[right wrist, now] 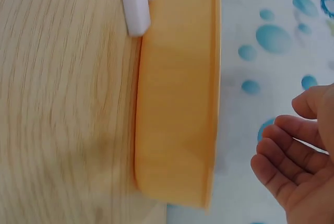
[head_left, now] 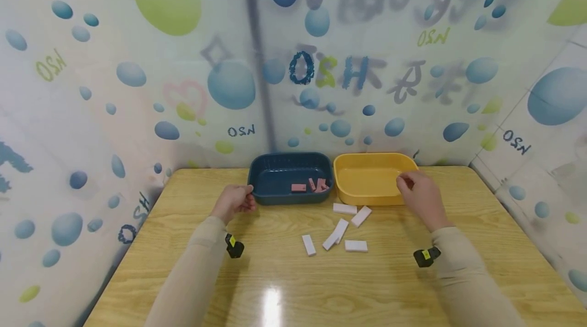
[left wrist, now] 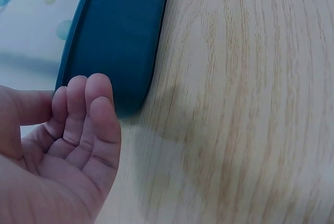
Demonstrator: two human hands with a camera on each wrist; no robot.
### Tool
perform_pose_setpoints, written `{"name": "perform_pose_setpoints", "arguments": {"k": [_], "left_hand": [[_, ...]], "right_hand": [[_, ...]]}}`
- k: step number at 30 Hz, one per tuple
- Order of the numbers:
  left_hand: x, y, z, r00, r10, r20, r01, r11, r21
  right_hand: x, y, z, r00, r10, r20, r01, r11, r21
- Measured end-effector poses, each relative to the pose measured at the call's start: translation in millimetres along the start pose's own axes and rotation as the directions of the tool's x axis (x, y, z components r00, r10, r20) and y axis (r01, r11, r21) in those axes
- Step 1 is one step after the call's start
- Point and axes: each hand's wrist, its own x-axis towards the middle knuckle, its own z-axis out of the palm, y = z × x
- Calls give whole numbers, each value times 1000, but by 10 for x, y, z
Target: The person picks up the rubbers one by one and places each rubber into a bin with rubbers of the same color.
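My left hand (head_left: 235, 200) is at the left end of a dark blue container (head_left: 279, 199), thumb and curled fingers pinching its rim. In the left wrist view the fingertips (left wrist: 99, 85) lie against the end of the container. Several pink blocks (head_left: 298, 187) lie inside it, mostly toward its right end. My right hand (head_left: 423, 197) is beside the right end of a yellow container (head_left: 367, 198). The right wrist view shows a gap between that hand and the container, with the fingers loosely bent and nothing held.
Several white blocks (head_left: 355, 246) lie scattered on the wooden table (head_left: 293, 286) in front of the containers, two of them overlapping. A patterned curtain or wall (head_left: 183, 62) stands close behind the containers. The two containers are side by side at the table's back edge.
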Motion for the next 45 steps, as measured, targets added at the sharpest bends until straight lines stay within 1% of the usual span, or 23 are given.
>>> {"name": "perform_pose_setpoints", "arguments": {"k": [4,9,12,17,19,21,22,24,26,29,35,40,42,44,45], "left_hand": [[-6,4,-4,1000,0,-1,0,1000,0],[-14,12,1,1000,-1,-5,1,1000,-1],[-21,13,3,1000,-6,-3,6,1000,0],[-20,10,9,1000,-4,0,4,1000,2],[-14,7,10,1000,-2,3,2,1000,1],[-11,6,12,1000,1,2,-1,1000,0],[-11,6,12,1000,1,1,-1,1000,0],[-15,8,10,1000,-1,-1,1,1000,3],[-21,10,11,1000,-3,-6,3,1000,5],[-36,15,16,1000,-7,-5,8,1000,7],[-53,23,27,1000,-17,-2,17,1000,1],[-46,27,25,1000,-15,-2,15,1000,4],[-39,24,22,1000,-11,1,11,1000,5],[-29,19,15,1000,-8,2,8,1000,5],[-24,14,11,1000,-9,1,9,1000,5]], "right_hand": [[-14,142,-71,999,48,-11,-48,999,8],[-27,316,-136,993,116,-29,-117,993,-6],[-36,401,-157,983,182,-5,-182,983,-18],[-49,517,-176,959,278,44,-277,960,-36],[-50,570,-181,948,310,73,-307,951,-42],[-44,618,-193,933,338,121,-334,941,-51],[-38,640,-199,921,355,160,-351,935,-57],[-18,676,-210,890,388,239,-384,921,-66],[2,695,-219,864,403,302,-402,913,-69],[29,709,-213,836,414,359,-419,906,-69],[70,708,-168,805,443,396,-446,891,-90],[93,715,-134,791,466,397,-471,877,-91],[99,723,-125,789,466,401,-482,874,-67],[104,737,-117,781,463,418,-504,864,-16],[106,741,-116,775,462,432,-520,854,19]]}}
